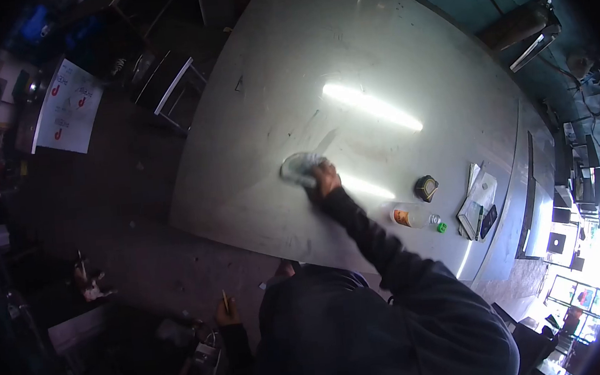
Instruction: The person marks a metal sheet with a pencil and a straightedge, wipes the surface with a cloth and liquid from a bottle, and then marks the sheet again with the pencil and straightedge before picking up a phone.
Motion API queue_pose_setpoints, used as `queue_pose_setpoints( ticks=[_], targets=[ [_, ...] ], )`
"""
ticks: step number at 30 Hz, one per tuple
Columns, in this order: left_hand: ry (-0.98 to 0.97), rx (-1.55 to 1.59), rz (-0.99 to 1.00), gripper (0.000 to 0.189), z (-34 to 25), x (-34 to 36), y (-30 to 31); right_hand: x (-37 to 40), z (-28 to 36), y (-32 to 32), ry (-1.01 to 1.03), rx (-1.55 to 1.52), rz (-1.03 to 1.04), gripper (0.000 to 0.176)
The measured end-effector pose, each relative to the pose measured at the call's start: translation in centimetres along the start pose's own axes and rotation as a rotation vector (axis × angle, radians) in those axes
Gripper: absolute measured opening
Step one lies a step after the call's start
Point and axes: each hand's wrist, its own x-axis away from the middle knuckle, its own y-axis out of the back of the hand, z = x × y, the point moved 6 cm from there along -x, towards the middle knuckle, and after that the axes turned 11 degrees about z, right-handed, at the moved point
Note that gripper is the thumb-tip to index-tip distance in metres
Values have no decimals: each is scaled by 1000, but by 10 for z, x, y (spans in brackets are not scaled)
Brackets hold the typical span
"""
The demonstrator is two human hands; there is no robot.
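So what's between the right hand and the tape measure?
In the head view, no object between the right hand and the tape measure: just bare tabletop with a streak of reflected light.

room across the far tabletop [282, 55] — bottle [416, 218], tape measure [426, 189] and notebook [470, 212] block the near right

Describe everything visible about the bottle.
The bottle looks like clear plastic, with an orange label around its body and a bright green cap at the neck end. It lies on its side on the table, between the tape measure and the sleeve, cap end toward the picture's lower right. Only the table visibly touches it. I can't tell whether it holds liquid.
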Motion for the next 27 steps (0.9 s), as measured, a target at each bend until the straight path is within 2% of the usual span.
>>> queue_pose_setpoints(
  ticks=[1, 2, 3, 4, 5, 7, 8, 9, 10, 11, 13, 14, 15, 16, 17, 19, 20, 21, 22, 23, 25, 27],
  targets=[
    [-47, -22, -6, 21, 3, 3, 0, 13, 13, -6, 66, -33, 34, 38],
    [-39, -26, -3, 21, -2, 5, 0, 9, -31, -36, 26, 38, -62, 33],
    [45, 12, 35, 21, -9, 1, -3, -14, -51, -23, -80, 79, -146, 29],
    [131, 47, 76, 22, -13, 3, -3, -43, -15, 48, 65, -207, -104, 29],
    [133, 41, 79, 22, -18, 8, -2, -55, -46, 48, -239, -16, -11, 38],
    [-21, -35, 37, 22, -38, 1, 3, -46, -63, 2, -171, 132, -48, 42],
    [-38, -29, 31, 22, -39, -6, 2, -25, -47, -29, -106, 347, -96, 41],
    [-6, -13, 46, 22, -34, -4, 2, -16, -33, -46, -168, 54, 231, 43],
    [32, 0, 62, 21, -28, 1, 2, -4, 7, -26, -53, -8, 180, 42],
    [35, -3, 60, 21, -28, 4, 4, -12, 1, -31, -54, -12, 184, 42],
    [26, -47, 96, 21, -32, 4, 4, -57, -24, -29, -124, 159, -7, 36],
    [23, -53, 94, 21, -19, 6, 6, -88, -40, -14, -184, 135, -106, 36],
    [107, -9, 93, 22, 13, 10, 12, -117, -56, 10, -245, 110, -203, 36],
    [193, 35, 91, 22, 34, 15, 15, -143, -69, 34, -315, 78, -201, 38],
    [196, 28, 88, 22, 34, 18, 16, -156, -76, 49, -385, 47, -197, 41],
    [34, -16, -36, 21, 24, 27, 29, -146, -68, 22, -256, 81, -144, 44],
    [28, -11, -34, 21, 22, 26, 28, -125, -60, -20, -282, 247, -125, 44],
    [36, -71, -16, 22, 20, 31, 27, -98, -40, -39, -201, 226, -18, 42],
    [45, -132, 1, 24, 19, 33, 25, -66, -16, -50, -73, 129, 1, 41],
    [45, -127, 4, 24, 18, 33, 22, -64, -23, -48, -73, 134, 1, 41],
    [90, -154, 46, 26, 16, 36, 13, -49, -47, -34, -20, 121, -103, 27],
    [106, -118, 59, 25, 1, 36, 10, -76, -87, 29, -245, 18, -243, 26]
  ],
)
